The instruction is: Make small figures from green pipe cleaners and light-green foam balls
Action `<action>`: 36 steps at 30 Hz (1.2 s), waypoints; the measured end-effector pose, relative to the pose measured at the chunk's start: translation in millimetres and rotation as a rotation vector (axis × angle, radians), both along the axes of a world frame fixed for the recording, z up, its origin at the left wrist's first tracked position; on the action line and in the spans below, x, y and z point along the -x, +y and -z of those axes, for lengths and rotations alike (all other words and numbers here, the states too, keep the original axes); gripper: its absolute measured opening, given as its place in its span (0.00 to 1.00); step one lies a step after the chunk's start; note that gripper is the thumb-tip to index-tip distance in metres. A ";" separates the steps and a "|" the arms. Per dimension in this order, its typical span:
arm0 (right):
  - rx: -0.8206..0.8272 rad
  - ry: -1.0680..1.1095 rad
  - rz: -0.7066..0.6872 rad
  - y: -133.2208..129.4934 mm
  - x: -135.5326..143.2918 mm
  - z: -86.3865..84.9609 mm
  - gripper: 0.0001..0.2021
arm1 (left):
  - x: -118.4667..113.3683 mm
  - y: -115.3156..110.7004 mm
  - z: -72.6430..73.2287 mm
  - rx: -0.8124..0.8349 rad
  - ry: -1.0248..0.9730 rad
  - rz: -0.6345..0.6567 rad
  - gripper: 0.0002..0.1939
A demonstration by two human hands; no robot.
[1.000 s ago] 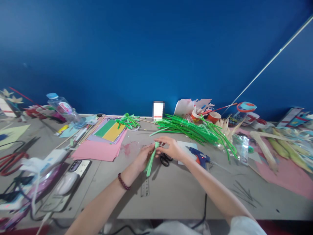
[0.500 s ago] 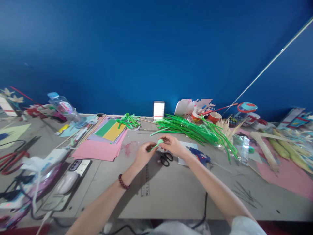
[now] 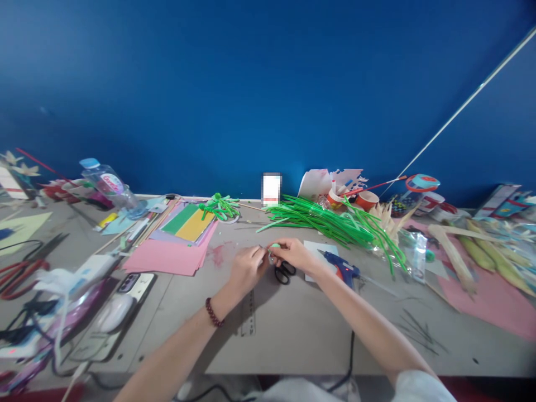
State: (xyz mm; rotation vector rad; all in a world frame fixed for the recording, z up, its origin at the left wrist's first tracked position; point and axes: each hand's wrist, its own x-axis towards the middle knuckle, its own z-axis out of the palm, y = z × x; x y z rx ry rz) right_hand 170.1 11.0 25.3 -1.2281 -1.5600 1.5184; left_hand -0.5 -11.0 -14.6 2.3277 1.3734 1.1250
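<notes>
Between my fingertips is a small pale green pipe cleaner piece (image 3: 274, 245), curled at one end and mostly hidden. My left hand (image 3: 246, 268) is closed, its thumb and fingers pinched at the left side of the piece. From the right, my right hand (image 3: 297, 255) pinches the same piece. Black-handled scissors (image 3: 285, 273) lie on the table just beneath my right hand. A clear ruler (image 3: 248, 321) rests below my left wrist, partly in shadow.
A blue glue gun (image 3: 342, 266) lies right of my hands near white paper. Behind are a bundle of green pipe cleaners (image 3: 322, 222) and a small twisted green heap (image 3: 220, 207). Coloured paper sheets (image 3: 165, 257), a phone (image 3: 136, 283) and a bottle (image 3: 111, 184) occupy the left.
My hands have drawn closer together and slightly lower. The left hand has turned so its fingers cover more of the green piece, whose tail no longer shows.
</notes>
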 end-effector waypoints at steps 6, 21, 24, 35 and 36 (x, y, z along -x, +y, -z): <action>-0.139 -0.079 -0.017 0.1 1.9 7.4 0.12 | -0.7 -1.1 -11.2 0.178 -0.179 0.005 0.07; -0.689 -0.281 -0.148 -1.8 -4.4 0.6 0.11 | 0.5 13.4 -17.4 1.076 -1.015 0.177 0.09; -0.687 -0.266 -0.164 -1.3 -6.5 -1.2 0.11 | 2.7 15.0 -18.0 1.201 -1.038 0.278 0.09; -0.433 -0.209 -0.055 0.7 -10.6 -8.1 0.16 | -3.3 10.7 -19.8 0.770 -0.784 0.093 0.13; -0.416 -0.192 -0.028 1.2 -10.8 -7.8 0.16 | -3.4 10.2 -20.1 0.741 -0.769 0.071 0.14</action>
